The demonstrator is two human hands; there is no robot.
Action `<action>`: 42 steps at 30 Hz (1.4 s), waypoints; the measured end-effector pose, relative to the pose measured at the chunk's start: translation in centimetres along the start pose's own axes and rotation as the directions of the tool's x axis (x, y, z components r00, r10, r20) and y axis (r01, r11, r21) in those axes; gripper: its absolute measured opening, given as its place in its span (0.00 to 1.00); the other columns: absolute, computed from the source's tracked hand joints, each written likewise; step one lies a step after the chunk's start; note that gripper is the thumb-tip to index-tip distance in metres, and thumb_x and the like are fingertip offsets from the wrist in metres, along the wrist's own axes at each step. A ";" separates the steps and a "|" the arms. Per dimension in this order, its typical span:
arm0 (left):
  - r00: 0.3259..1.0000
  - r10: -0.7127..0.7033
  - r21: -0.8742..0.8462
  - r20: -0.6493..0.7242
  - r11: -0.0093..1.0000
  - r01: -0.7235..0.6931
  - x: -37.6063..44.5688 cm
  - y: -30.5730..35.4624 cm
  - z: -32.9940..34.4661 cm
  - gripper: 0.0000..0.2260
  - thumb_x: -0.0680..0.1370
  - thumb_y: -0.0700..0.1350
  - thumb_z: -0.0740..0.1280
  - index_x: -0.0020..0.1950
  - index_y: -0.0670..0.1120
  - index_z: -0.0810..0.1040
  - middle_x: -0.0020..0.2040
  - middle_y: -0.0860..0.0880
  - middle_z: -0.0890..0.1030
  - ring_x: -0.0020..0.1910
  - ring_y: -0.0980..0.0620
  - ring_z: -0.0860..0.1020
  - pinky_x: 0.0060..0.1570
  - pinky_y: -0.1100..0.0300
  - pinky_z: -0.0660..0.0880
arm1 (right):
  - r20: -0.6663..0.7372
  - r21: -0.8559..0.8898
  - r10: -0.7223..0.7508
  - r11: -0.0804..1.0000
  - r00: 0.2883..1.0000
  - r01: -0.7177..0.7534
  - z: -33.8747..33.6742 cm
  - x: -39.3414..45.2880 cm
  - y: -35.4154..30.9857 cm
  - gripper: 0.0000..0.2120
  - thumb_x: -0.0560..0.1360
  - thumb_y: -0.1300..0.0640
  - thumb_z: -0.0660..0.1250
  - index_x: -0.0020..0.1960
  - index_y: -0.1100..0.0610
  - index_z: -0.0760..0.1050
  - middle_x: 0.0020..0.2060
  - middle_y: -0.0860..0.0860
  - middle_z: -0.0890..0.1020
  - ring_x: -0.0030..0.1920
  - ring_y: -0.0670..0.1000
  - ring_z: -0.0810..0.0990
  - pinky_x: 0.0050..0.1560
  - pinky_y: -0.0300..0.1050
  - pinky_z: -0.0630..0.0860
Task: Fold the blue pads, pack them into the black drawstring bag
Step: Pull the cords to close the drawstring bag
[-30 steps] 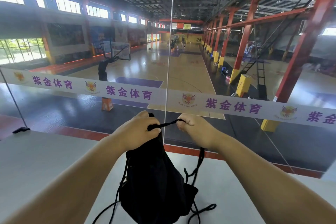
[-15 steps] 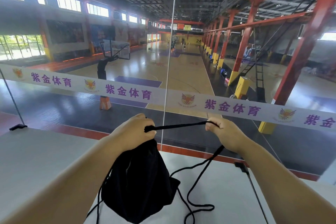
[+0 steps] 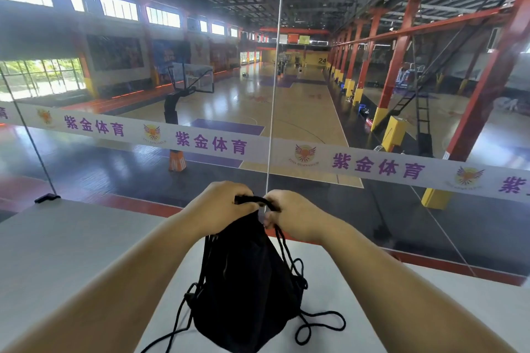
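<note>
Bag mouth gathered, both hands at the neck.
Left hand (image 3: 220, 206) bunches black drawstring bag (image 3: 246, 289) top; right hand (image 3: 289, 216) pinches the cord (image 3: 259, 200), likely cinching. Bag sits mid-worktop (image 3: 71, 252), toward its far edge; blue pads unseen.

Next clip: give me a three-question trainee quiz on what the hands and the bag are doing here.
1. True or false: the bag stands on the white table.
2. What does the right hand pinch? A) cord B) blue pad C) banner
3. Fill in: the left hand grips the bag's ____.

Key: 1 true; 2 A, the cord; 3 neck (top). No blue pads are visible.
</note>
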State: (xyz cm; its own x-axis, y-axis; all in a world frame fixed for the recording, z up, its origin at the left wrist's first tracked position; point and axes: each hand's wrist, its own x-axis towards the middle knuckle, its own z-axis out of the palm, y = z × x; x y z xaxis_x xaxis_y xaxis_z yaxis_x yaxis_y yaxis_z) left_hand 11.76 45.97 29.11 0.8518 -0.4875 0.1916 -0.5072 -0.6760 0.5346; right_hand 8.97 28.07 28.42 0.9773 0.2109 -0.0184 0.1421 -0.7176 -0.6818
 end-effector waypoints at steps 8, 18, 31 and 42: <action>0.996 -0.085 -0.177 -0.041 0.981 0.076 -1.7 -1.5 -2.5 0.09 0.75 0.41 0.68 0.50 0.54 0.77 0.48 0.54 0.82 0.48 0.55 0.81 0.54 0.58 0.78 | -0.227 0.108 -0.055 0.991 0.972 0.081 -3.0 0.8 -0.7 0.20 0.74 0.61 0.60 0.64 0.50 0.72 0.51 0.48 0.74 0.50 0.49 0.75 0.51 0.41 0.70; 0.986 -0.025 -0.247 -0.164 0.969 -0.016 -2.1 0.1 -4.2 0.12 0.75 0.38 0.68 0.39 0.56 0.77 0.40 0.56 0.81 0.42 0.58 0.80 0.45 0.69 0.73 | 0.127 -0.067 -0.207 0.974 0.970 0.216 0.5 2.1 -3.5 0.24 0.70 0.45 0.71 0.64 0.50 0.74 0.60 0.43 0.74 0.58 0.44 0.72 0.59 0.41 0.66; 0.991 -0.090 0.232 -0.101 0.966 0.111 -3.9 -2.8 -3.7 0.16 0.78 0.53 0.63 0.32 0.49 0.72 0.32 0.54 0.72 0.32 0.56 0.71 0.32 0.68 0.62 | -0.013 -0.529 -0.251 0.823 0.968 0.207 3.5 0.9 -2.6 0.09 0.74 0.48 0.59 0.53 0.46 0.73 0.45 0.48 0.77 0.46 0.53 0.75 0.39 0.46 0.70; 0.870 -0.321 0.014 -0.375 0.936 0.352 -3.9 -4.4 -7.3 0.19 0.79 0.52 0.63 0.32 0.43 0.66 0.30 0.49 0.67 0.30 0.52 0.66 0.30 0.61 0.62 | -0.053 -0.574 -0.168 0.811 0.984 0.108 -1.2 -0.5 0.6 0.11 0.78 0.47 0.56 0.45 0.52 0.73 0.42 0.46 0.75 0.45 0.51 0.74 0.44 0.48 0.73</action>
State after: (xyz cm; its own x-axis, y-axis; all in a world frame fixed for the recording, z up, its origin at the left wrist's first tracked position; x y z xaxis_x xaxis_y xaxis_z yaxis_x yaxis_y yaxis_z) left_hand 11.61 54.83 32.01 0.9530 0.0003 0.3031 -0.1766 -0.8122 0.5560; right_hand 8.77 26.78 28.91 0.9465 0.2930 0.1355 0.3107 -0.9409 -0.1352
